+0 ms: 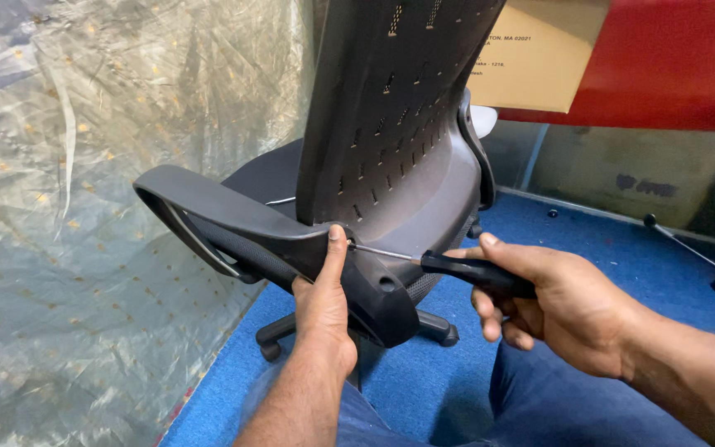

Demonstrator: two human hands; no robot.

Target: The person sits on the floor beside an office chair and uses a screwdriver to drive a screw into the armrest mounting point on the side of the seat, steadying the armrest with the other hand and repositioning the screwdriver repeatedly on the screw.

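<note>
At the bottom of the frame your blue-trousered legs [531, 406] sit over the blue carpeted floor [614, 248]. Just above them, right of centre, your right hand [560, 306] is closed around the black handle of a slim metal-shafted screwdriver [457, 266] — the shaft runs leftward and its tip meets the joint where the armrest joins the chair back, near the middle of the picture. Your left hand [324, 302], lower centre, is wrapped around the base of the curved dark grey plastic armrest [225, 217], thumb pressed upward right beside the screwdriver's tip. That armrest sweeps out to the left of centre from the black office chair [391, 124], whose perforated plastic back rises to the top of the frame; its black seat shows behind and its wheeled base [283, 335] rests on the carpet below your left hand. Crinkled translucent plastic sheeting [84, 207] fills the left side. Farther off, at upper right, a brown cardboard box [539, 58] leans before a red panel [672, 62] — and a thin metal rod [688, 244] lies at the right edge.
</note>
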